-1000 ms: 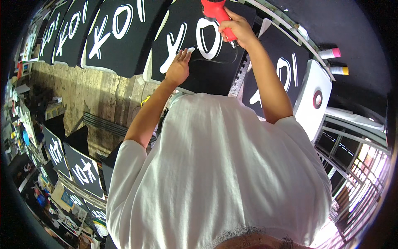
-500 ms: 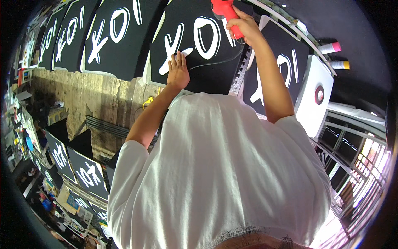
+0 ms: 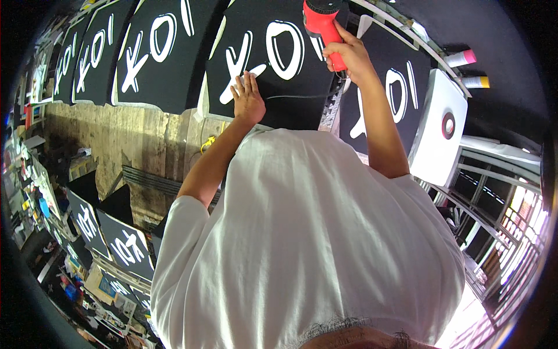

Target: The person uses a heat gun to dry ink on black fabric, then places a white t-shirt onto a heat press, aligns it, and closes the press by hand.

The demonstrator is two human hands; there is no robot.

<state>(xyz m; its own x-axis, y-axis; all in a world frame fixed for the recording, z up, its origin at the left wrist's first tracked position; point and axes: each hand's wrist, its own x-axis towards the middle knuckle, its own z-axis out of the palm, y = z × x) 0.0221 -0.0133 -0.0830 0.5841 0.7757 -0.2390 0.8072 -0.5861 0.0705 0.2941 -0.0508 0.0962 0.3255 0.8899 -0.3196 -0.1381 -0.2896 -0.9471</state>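
Red tool (image 3: 325, 30) in R hand (image 3: 353, 58), blk panel (image 3: 288, 87) under L hand (image 3: 249, 103).

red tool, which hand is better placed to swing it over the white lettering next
Probably the right hand: it grips the red tool by its handle, while the left hand rests on the black panel.

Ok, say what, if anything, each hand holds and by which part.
The right hand grips the red tool by its handle; the left hand holds nothing, lying on the black panel.
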